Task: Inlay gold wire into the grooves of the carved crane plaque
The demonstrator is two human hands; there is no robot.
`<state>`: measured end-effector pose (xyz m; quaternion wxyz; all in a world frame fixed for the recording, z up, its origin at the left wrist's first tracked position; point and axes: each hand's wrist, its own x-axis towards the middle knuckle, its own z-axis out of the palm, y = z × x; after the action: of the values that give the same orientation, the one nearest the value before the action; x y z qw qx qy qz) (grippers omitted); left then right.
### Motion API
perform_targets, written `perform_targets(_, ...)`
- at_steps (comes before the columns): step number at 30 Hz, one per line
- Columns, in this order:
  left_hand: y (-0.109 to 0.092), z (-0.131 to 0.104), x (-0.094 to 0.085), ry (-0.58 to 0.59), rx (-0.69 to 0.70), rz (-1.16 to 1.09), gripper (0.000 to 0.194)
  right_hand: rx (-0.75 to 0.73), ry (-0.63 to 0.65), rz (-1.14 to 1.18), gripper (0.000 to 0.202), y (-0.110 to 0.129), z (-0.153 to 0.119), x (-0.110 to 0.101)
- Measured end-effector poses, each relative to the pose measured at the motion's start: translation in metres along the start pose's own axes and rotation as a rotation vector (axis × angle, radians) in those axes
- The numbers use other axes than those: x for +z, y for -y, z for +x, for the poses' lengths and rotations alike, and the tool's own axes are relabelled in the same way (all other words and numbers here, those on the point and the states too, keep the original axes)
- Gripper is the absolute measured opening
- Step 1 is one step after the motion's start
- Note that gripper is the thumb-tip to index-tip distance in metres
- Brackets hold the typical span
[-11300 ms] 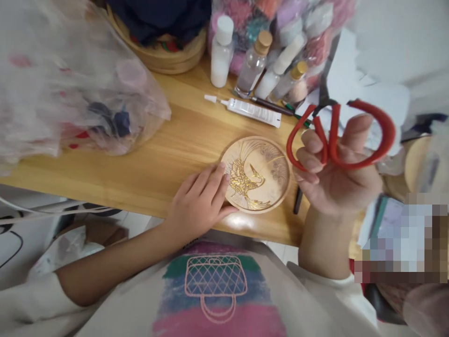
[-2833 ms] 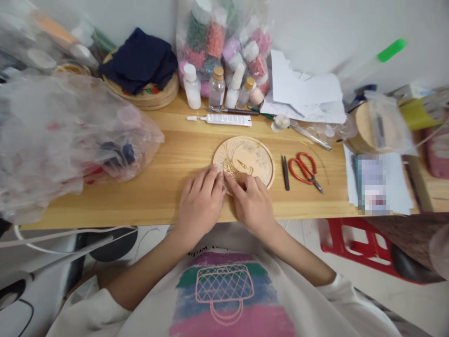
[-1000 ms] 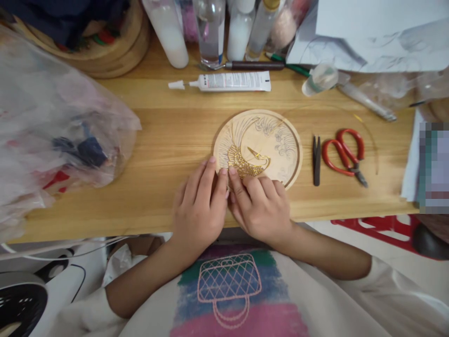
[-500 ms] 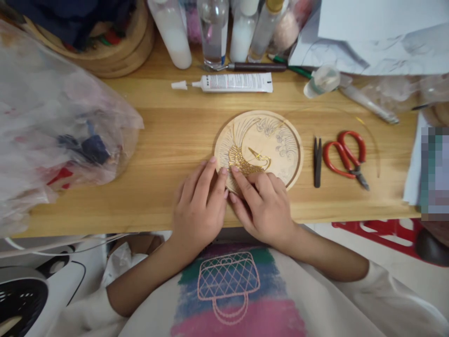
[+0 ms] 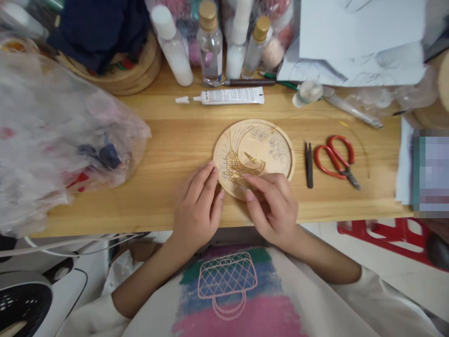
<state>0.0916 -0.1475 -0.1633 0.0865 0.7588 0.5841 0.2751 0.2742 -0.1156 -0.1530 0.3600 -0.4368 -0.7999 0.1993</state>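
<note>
A round wooden plate [image 5: 266, 152] lies on the table, with a crane-like bird in gold wire [image 5: 242, 164] on its left part and pencil-drawn feathers and flowers around it. My left hand [image 5: 198, 201] rests at the plate's lower left rim, fingers stretched out and fingertips touching the edge. Over the lower part of the plate is my right hand [image 5: 275, 203], its index fingertip by the gold wirework. A gap shows between that finger and the thumb, with nothing visible in it; the other fingers are curled.
Black tweezers [image 5: 308, 166] and red-handled pliers [image 5: 338, 157] lie right of the plate. Behind it are a white glue tube [image 5: 231, 96], a dark-handled tool [image 5: 249, 83] and several bottles [image 5: 210, 51]. A plastic bag [image 5: 105, 135] fills the left side; paper sheets [image 5: 361, 37] lie at back right.
My right hand has moved slightly right, away from my left hand, and its thumb and index finger have spread. My left hand stays at the rim. The camera view has tilted up a little.
</note>
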Motion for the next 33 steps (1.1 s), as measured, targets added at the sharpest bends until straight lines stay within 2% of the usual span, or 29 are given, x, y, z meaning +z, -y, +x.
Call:
perform_targets(5, 0.001, 0.0, 0.003, -0.037, -0.045, -0.033, 0.046, 0.19, -0.181, -0.177, 0.025, -0.014, -0.006, -0.013)
perform_targets(8, 0.004, -0.001, 0.005, -0.074, -0.065, -0.053, 0.044, 0.282, -0.232, -0.272, 0.025, -0.025, -0.011, -0.017)
perform_targets(14, 0.002, -0.003, 0.005, -0.153, -0.007, 0.017, 0.039, 0.246, -0.275, -0.284, 0.028, -0.033, -0.019, -0.009)
perform_targets(16, -0.007, -0.004, 0.005, -0.156, 0.072, 0.064, 0.038, 0.225, -0.281, -0.276, 0.028, -0.034, -0.019, -0.006)
perform_targets(18, -0.02, -0.006, 0.008, -0.106, 0.183, 0.068, 0.034, 0.226, -0.288, -0.268, 0.026, -0.035, -0.019, -0.004)
perform_targets(22, -0.048, -0.009, 0.024, 0.002, 0.397, 0.103, 0.039, 0.316, -0.335, -0.14, 0.021, -0.034, -0.019, -0.004)
perform_targets(29, -0.076, 0.007, 0.059, -0.053, 0.468, 0.23, 0.046, 0.402, -0.511, 0.03, 0.025, -0.048, -0.018, -0.028)
perform_targets(31, -0.087, 0.015, 0.07, -0.048, 0.509, 0.283, 0.042, 0.429, -0.513, 0.088, 0.028, -0.056, -0.012, -0.038)
perform_targets(33, -0.099, 0.023, 0.08, -0.025, 0.577, 0.33, 0.043, 0.469, -0.454, 0.143, 0.03, -0.061, -0.001, -0.05)
